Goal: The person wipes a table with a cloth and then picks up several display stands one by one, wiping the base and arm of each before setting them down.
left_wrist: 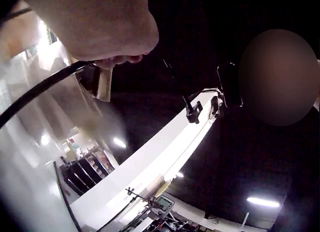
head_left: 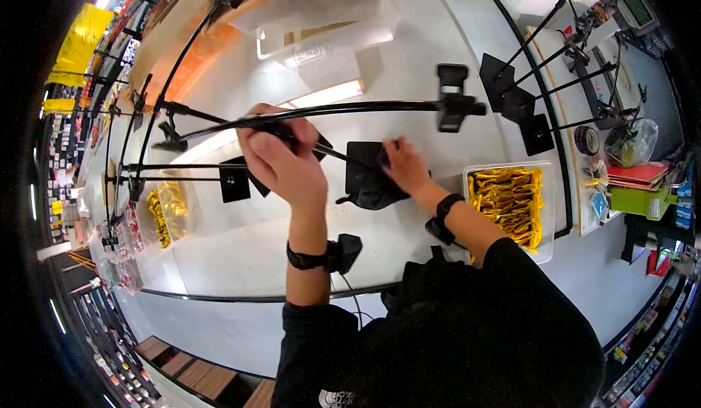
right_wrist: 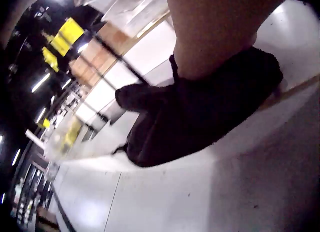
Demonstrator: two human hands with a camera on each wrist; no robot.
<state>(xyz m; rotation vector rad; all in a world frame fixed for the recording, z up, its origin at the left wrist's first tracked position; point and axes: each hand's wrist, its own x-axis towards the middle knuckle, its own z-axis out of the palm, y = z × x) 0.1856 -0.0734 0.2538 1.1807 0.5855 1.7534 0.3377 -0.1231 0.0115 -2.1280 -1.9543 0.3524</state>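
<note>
My left hand point(head_left: 281, 156) grips the thin black pole of a stand, fingers curled round it. In the head view the pole point(head_left: 350, 107) runs across to a black clamp point(head_left: 453, 100) at its right end. The left wrist view shows the same hand point(left_wrist: 110, 31) from below, with the pole point(left_wrist: 45, 89) slanting away. The stand's square black base plate point(head_left: 361, 158) is near the right hand point(head_left: 407, 167), which holds a bunched black cloth point(head_left: 376, 193) at the plate's right edge. Close up in the right wrist view, the dark fuzzy cloth point(right_wrist: 200, 111) hides the fingers.
On the white table point(head_left: 241, 255), a clear bin point(head_left: 546, 244) of yellow packets stands right, another tub point(head_left: 182, 222) left. More black stands point(head_left: 504, 87) line both sides. A clear plastic box point(head_left: 328, 43) and cardboard point(head_left: 197, 65) are at the back.
</note>
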